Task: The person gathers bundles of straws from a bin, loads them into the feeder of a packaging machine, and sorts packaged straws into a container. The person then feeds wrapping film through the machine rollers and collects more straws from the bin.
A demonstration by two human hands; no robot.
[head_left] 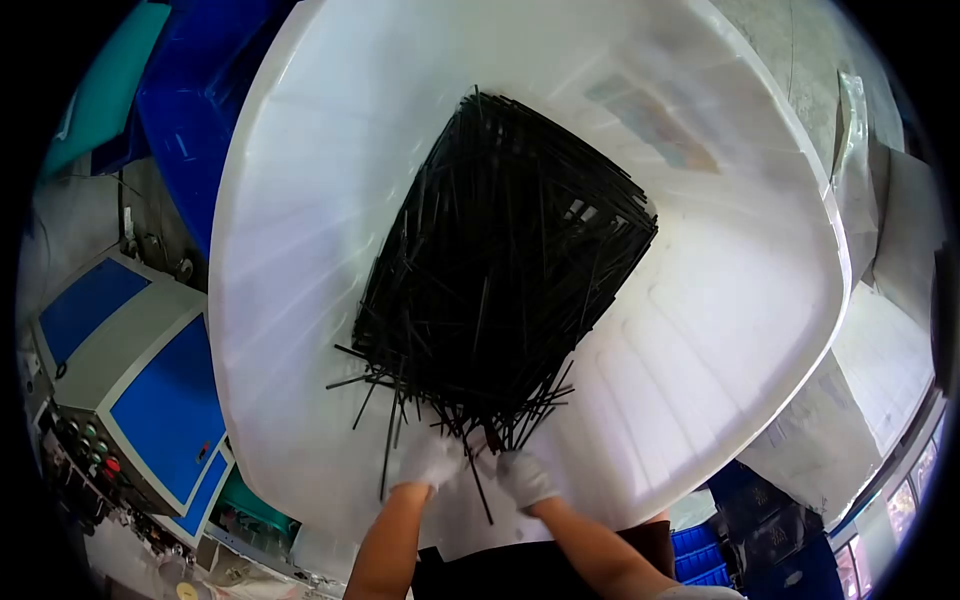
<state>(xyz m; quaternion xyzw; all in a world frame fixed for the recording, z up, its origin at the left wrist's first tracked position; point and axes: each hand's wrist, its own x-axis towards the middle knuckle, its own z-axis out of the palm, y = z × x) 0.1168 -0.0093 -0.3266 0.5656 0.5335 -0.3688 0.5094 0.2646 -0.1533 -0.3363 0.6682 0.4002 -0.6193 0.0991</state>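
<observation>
A large heap of thin black sticks, like straws [480, 250], lies in the bottom of a big white plastic tub [290, 260]. At the near end of the heap the straws fan out loosely in many directions. My left hand [432, 462], in a white glove, is at these loose ends with its fingers curled on some straws. Close to its right, my gloved right hand [525, 478] is also closed at the straw ends. A single straw points down between the two hands. My fingertips are partly blurred and hidden among the straws.
The tub's rim [838, 235] curves round the heap. To the left stand a grey and blue machine cabinet [160, 400] with buttons and a blue plastic bin [190, 110]. Blue crates [702, 556] are at the lower right, and grey sheeting [815, 440] is beyond the rim.
</observation>
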